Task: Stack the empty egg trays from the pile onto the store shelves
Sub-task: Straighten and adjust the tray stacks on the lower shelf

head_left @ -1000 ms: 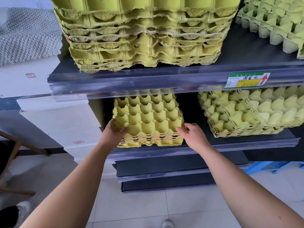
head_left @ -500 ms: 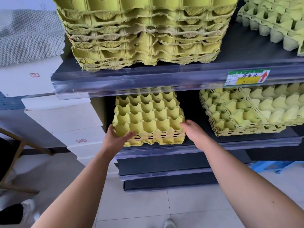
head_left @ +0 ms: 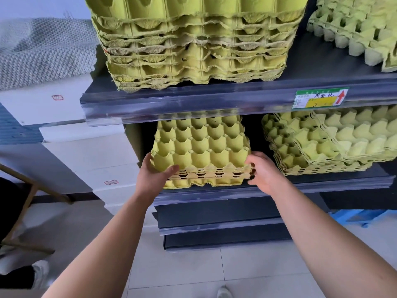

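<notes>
A person's left hand [head_left: 153, 179] and right hand [head_left: 265, 173] grip the two front corners of a short stack of yellow egg trays [head_left: 199, 151] resting on the middle shelf [head_left: 311, 186] of a dark store rack, the left thumb lying on the top tray's rim. Near it on the same shelf sits a second stack of trays [head_left: 333, 143], skewed, while the upper shelf [head_left: 193, 100] carries a tall stack [head_left: 197, 50] and a green-and-yellow price label [head_left: 320, 98] with a red arrow. White boxes [head_left: 86, 151] stand left of the rack above a pale tiled floor [head_left: 193, 272].

Upper shelf edge [head_left: 214, 102] overhangs the tray stack [head_left: 202, 151] at 12 o'clock — little headroom. At 3 o'clock a dark gap [head_left: 254, 134] lies open before the neighbouring stack [head_left: 322, 145].
</notes>
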